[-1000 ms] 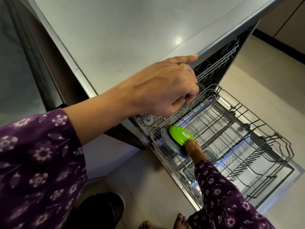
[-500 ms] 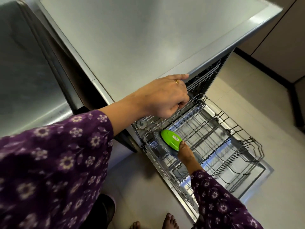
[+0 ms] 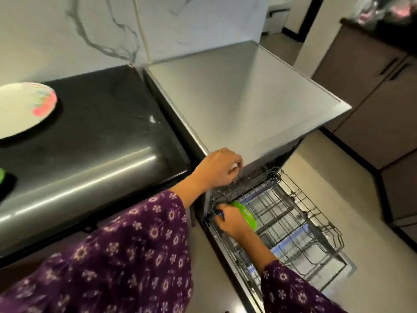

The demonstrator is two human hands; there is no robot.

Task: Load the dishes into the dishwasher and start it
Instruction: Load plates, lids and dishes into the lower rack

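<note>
dishwasher (image 3: 243,105) open, lower rack (image 3: 300,224) pulled right out over the door, mostly bare wire. white plate (image 3: 22,109) waits up on the dark counter (image 3: 101,136), well apart from it all. left hand (image 3: 217,169) curled near the rack's back rim; whether it actually grips, can't tell. right hand (image 3: 228,222) clamped on the green dish (image 3: 244,214), standing it at the rack's near corner. loading is barely begun; next comes a clean release between the tines, then back for that plate.
</note>
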